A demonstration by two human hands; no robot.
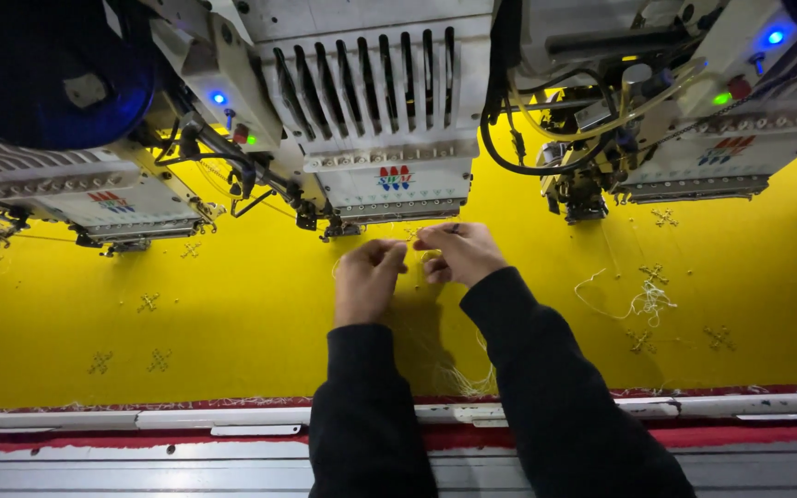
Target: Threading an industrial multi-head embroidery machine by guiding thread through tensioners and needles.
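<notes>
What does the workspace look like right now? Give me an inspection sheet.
Surface: bright yellow stretched fabric with small stitched cross-shaped motifs.
Job's things: thin pale thread pinched between both hands, just below the middle white embroidery machine head.
Clutter: loose tangle of white thread on the fabric at right; more strands near the front edge.
Hands: left hand and right hand, close together, fingers closed on the thread.
Cables: black and yellowish hoses looping by the right head.
Surroundings: grey metal frame rail with red trim.
</notes>
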